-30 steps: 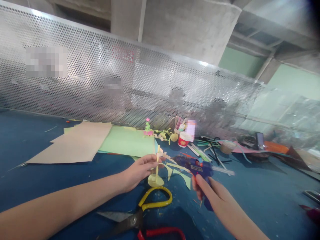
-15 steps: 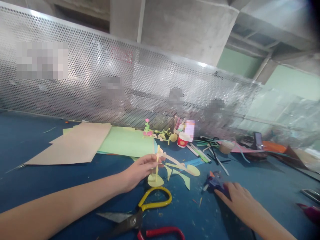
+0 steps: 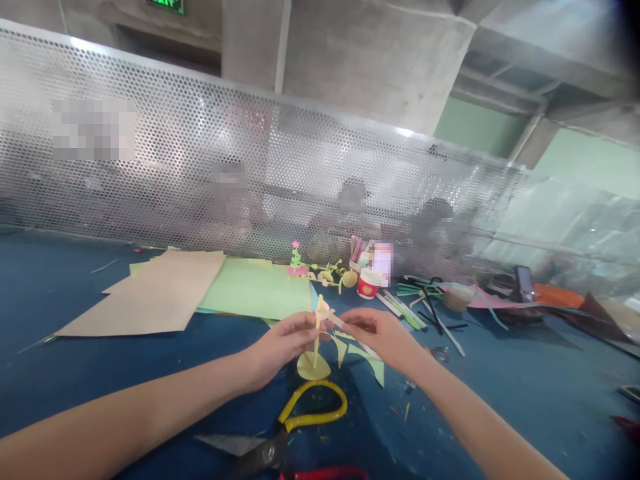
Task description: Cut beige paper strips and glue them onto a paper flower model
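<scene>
Between the two grips I log a yellow stand point(image 3: 316, 351), its stem near upright and clamped in the fingers of my left hand point(image 3: 274, 348), its round base point(image 3: 313, 371) just below them. Up at the stem's top, my right hand point(image 3: 384, 335) has its fingertips together on a pale strip point(image 3: 339, 321), just beside the left grip. On the near side lie scissors point(image 3: 270, 455) with yellow and red handles; beyond the grips, a red-and-white cup point(image 3: 369, 288) and, leftward, green paper point(image 3: 260, 288).

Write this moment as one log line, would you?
left fingers: holding yellow stem | right fingers: pinching paper strip | scissors: on table
</scene>
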Tool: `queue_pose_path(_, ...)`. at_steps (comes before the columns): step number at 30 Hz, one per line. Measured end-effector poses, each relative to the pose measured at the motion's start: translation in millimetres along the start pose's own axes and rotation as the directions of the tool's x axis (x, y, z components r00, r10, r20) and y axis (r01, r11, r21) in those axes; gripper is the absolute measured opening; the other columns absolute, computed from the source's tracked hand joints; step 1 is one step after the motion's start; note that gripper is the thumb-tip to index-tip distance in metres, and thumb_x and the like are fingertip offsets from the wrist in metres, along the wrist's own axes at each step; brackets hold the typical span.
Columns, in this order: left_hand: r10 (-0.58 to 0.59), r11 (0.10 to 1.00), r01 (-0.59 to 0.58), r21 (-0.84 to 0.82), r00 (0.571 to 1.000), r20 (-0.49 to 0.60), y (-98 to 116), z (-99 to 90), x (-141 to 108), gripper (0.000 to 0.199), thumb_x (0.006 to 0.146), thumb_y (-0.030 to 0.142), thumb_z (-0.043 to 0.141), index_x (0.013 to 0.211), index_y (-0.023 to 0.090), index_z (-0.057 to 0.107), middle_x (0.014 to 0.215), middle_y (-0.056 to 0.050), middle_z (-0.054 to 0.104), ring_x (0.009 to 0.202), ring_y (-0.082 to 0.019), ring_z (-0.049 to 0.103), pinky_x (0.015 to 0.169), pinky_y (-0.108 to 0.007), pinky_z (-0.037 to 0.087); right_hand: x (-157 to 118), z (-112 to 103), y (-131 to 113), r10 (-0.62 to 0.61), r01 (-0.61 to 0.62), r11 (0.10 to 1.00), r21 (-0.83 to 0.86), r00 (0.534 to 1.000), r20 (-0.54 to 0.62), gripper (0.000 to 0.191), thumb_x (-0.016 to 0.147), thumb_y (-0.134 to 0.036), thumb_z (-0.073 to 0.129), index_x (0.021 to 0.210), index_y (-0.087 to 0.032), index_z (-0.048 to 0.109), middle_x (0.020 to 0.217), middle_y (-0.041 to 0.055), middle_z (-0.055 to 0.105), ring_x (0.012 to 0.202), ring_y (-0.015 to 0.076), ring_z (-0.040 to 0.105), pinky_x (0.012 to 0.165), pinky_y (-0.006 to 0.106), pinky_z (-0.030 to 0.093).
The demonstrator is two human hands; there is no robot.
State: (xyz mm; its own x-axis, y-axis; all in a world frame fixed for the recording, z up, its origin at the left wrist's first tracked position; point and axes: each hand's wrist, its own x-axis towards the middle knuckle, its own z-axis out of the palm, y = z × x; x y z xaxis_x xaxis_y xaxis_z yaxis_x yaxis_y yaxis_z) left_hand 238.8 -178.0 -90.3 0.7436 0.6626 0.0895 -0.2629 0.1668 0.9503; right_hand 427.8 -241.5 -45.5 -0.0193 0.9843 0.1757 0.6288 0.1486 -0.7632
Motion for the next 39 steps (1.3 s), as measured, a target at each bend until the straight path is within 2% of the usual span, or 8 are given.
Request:
queue_pose_path(3,0.046,0.994,-0.046,0.097,0.999,0.001,0.4,-5.4,2.0,0.018,0.080,0.033,0.060,0.088,0.018,0.064,0.089,-0.003,0.063,0.089,-0.016,0.056,0.082,-0.027,0.039,1.8,6.9,-2.9,0.041,-0.036,0.991,0.126,0.998,-0.037,0.024,0.077,-0.033,0.058,0.090,-0.014,0.065,0.087,0.0065,0.071,0.082,0.0172,0.066,0.078,0.030,0.049)
queue_pose_path(6,0.052,0.982,-0.054,0.179,0.999,0.015,2.7,-8.6,3.9,0.023,0.079,0.036,0.061,0.086,0.015,0.066,0.085,-0.003,0.064,0.081,-0.014,0.055,0.076,-0.024,0.038,1.9,13.0,-4.4,0.116,-0.092,0.965,0.245,0.990,-0.084,0.028,0.071,-0.036,0.064,0.090,-0.015,0.065,0.087,0.0060,0.071,0.082,0.0182,0.065,0.075,0.030,0.050)
queue_pose_path(10,0.014,0.998,-0.014,0.059,1.000,-0.005,4.8,-9.2,6.7,0.027,0.072,0.030,0.069,0.095,0.018,0.060,0.082,-0.002,0.068,0.082,-0.013,0.058,0.080,-0.025,0.037,0.1,18.3,-2.2,0.192,-0.132,0.915,0.382,0.973,-0.125,0.030,0.065,-0.038,0.070,0.088,-0.019,0.066,0.086,0.0039,0.072,0.081,0.0190,0.065,0.072,0.030,0.050)
queue_pose_path(15,0.008,1.000,-0.008,-0.004,1.000,-0.030,2.4,-7.5,9.0,0.039,0.069,0.026,0.073,0.102,0.021,0.052,0.078,-0.001,0.070,0.078,-0.012,0.061,0.077,-0.024,0.038,-2.4,23.2,-0.5,0.186,-0.103,0.876,0.472,0.974,-0.132,0.029,0.062,-0.037,0.072,0.086,-0.020,0.068,0.082,0.0023,0.072,0.077,0.0172,0.065,0.071,0.030,0.049)
queue_pose_path(21,-0.010,1.000,0.010,-0.005,1.000,-0.017,1.3,-4.4,6.2,0.047,0.067,0.024,0.075,0.109,0.019,0.054,0.079,-0.001,0.070,0.079,-0.012,0.061,0.082,-0.025,0.037,-5.7,28.7,-5.3,0.144,-0.062,0.866,0.497,0.981,-0.128,0.031,0.063,-0.039,0.071,0.087,-0.020,0.068,0.079,0.0024,0.071,0.071,0.0159,0.063,0.066,0.028,0.049)
queue_pose_path(28,0.013,1.000,-0.013,0.007,1.000,0.007,4.2,-2.5,3.6,0.039,0.068,0.022,0.074,0.103,0.016,0.059,0.085,-0.004,0.070,0.079,-0.012,0.062,0.083,-0.026,0.039,-9.3,28.7,-8.3,0.146,-0.048,0.857,0.513,0.978,-0.152,0.029,0.062,-0.038,0.072,0.084,-0.019,0.068,0.078,0.0020,0.072,0.069,0.0147,0.063,0.064,0.026,0.049)
queue_pose_path(34,0.030,0.999,-0.030,0.023,1.000,-0.008,2.3,-0.4,2.5,0.039,0.067,0.022,0.074,0.102,0.016,0.060,0.080,-0.003,0.071,0.078,-0.012,0.063,0.081,-0.026,0.041,-14.6,25.3,-9.2,0.070,-0.017,0.911,0.413,0.991,-0.113,0.022,0.072,-0.033,0.066,0.090,-0.020,0.067,0.082,0.0006,0.071,0.072,0.0124,0.063,0.066,0.023,0.048)
queue_pose_path(39,0.032,0.999,-0.031,0.028,0.999,-0.014,1.7,-0.8,3.1,0.037,0.066,0.022,0.074,0.100,0.017,0.061,0.078,-0.002,0.071,0.076,-0.012,0.063,0.079,-0.026,0.041,-16.7,24.1,-10.2,0.043,0.005,0.920,0.391,0.993,-0.114,0.019,0.074,-0.032,0.065,0.088,-0.021,0.067,0.082,0.0004,0.070,0.075,0.0132,0.063,0.067,0.023,0.048)
